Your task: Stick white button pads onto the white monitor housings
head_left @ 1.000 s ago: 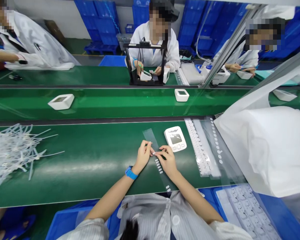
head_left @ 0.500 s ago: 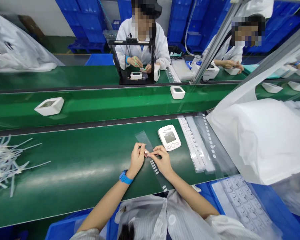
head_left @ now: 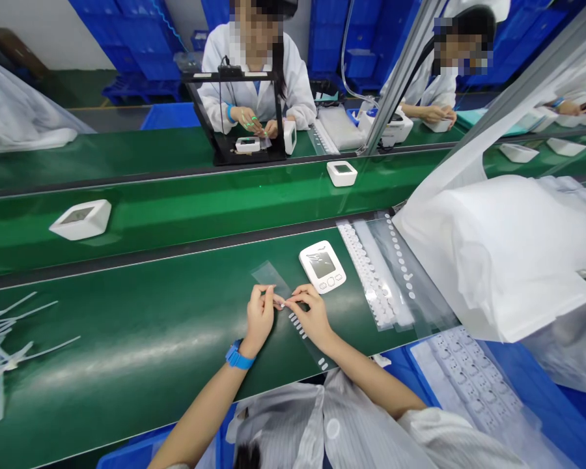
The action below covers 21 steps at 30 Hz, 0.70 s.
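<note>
My left hand [head_left: 260, 316] and my right hand [head_left: 312, 315] meet over a clear plastic strip [head_left: 293, 312] that lies on the green bench and carries a row of small white stickers. Both hands pinch with their fingertips at the strip, close to one small white sticker [head_left: 284, 304] between them. A blue band sits on my left wrist. Just beyond my right hand lies a white device [head_left: 323, 266] with a grey screen and small buttons, face up.
Right of the device lie more clear sheets of white stickers [head_left: 374, 277] and a big white plastic bag [head_left: 498, 247]. White cable ties [head_left: 0, 345] pile at the far left. Two white devices [head_left: 81, 219] ride the middle belt. Other people in white coats work across it.
The view has swung leftward and down, so everything sits lower left in the picture. My hands stay pinched together at the strip; the device on the belt drifted left.
</note>
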Tool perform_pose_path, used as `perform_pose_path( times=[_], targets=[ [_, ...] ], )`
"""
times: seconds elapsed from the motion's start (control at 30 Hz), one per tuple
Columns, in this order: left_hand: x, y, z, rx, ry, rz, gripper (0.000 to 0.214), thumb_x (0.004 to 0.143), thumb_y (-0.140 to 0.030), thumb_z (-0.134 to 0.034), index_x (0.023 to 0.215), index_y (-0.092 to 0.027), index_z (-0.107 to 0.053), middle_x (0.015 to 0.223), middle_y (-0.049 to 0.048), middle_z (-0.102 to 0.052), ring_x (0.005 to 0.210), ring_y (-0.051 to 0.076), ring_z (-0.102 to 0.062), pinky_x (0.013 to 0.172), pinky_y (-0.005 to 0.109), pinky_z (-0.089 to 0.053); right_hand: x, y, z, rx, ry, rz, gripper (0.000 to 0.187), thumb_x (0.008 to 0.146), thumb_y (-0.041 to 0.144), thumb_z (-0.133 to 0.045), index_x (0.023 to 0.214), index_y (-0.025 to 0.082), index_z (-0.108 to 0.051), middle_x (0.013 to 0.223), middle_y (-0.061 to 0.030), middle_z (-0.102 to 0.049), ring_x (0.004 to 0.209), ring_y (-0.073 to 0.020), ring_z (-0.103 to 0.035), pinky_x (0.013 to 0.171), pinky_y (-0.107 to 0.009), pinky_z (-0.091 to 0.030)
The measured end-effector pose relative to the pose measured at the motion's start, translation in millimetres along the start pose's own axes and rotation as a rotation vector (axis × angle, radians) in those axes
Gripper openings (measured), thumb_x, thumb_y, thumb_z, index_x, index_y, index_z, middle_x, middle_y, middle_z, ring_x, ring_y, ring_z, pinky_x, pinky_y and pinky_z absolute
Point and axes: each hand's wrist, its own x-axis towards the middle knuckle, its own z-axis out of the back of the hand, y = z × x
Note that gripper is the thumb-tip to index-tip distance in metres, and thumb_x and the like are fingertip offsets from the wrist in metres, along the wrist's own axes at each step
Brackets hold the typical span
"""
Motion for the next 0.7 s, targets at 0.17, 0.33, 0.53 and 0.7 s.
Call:
perform_pose_path(
  times=[0.17, 0.33, 0.53, 0.7],
  targets=[
    [-1, 2, 0.4, -0.005, 0.019, 0.011, 0.026, 0.093, -0.046, -0.047, 0.095, -0.02, -0.049, 0.064, -0.0011, -0.069, 0.056, 0.015, -0.066, 0.058, 0.027, -0.053, 0, -5, -3, -0.098, 0.0, 0.083, 0.007, 0.086, 0.02, -0.062, 0.08, 0.023, -0.066, 0.091, -0.004, -0.059, 0.09, -0.0187, -0.057, 0.084, -0.036, -0.047],
    [3, -2, 1.9, -0.026, 0.015, 0.055, 0.027, 0.092, -0.048, -0.049, 0.094, -0.021, -0.049, 0.062, -0.0009, -0.07, 0.056, 0.016, -0.068, 0.056, 0.027, -0.054, -8, 12, 1, -0.169, 0.108, 0.135, 0.008, 0.088, 0.019, -0.058, 0.084, 0.023, -0.063, 0.094, -0.0044, -0.059, 0.093, -0.0198, -0.055, 0.086, -0.038, -0.047],
    [15, -2, 8.8, -0.132, 0.002, 0.103, 0.032, 0.09, -0.052, -0.049, 0.091, -0.021, -0.045, 0.052, -0.0038, -0.065, 0.05, 0.017, -0.068, 0.048, 0.024, -0.05, 9, 20, 58, -0.215, 0.114, 0.101, 0.008, 0.088, 0.023, -0.06, 0.081, 0.022, -0.063, 0.099, -0.0056, -0.057, 0.099, -0.0204, -0.056, 0.093, -0.04, -0.045],
    [15, 0, 9.7, -0.118, 0.038, 0.101, 0.031, 0.091, -0.051, -0.048, 0.092, -0.02, -0.046, 0.053, -0.0036, -0.066, 0.051, 0.016, -0.068, 0.048, 0.023, -0.05, 38, -14, 120, -0.292, -0.058, -0.145, 0.017, 0.083, 0.033, -0.061, 0.074, 0.019, -0.063, 0.103, -0.0082, -0.056, 0.097, -0.0224, -0.058, 0.088, -0.042, -0.049]
  ],
)
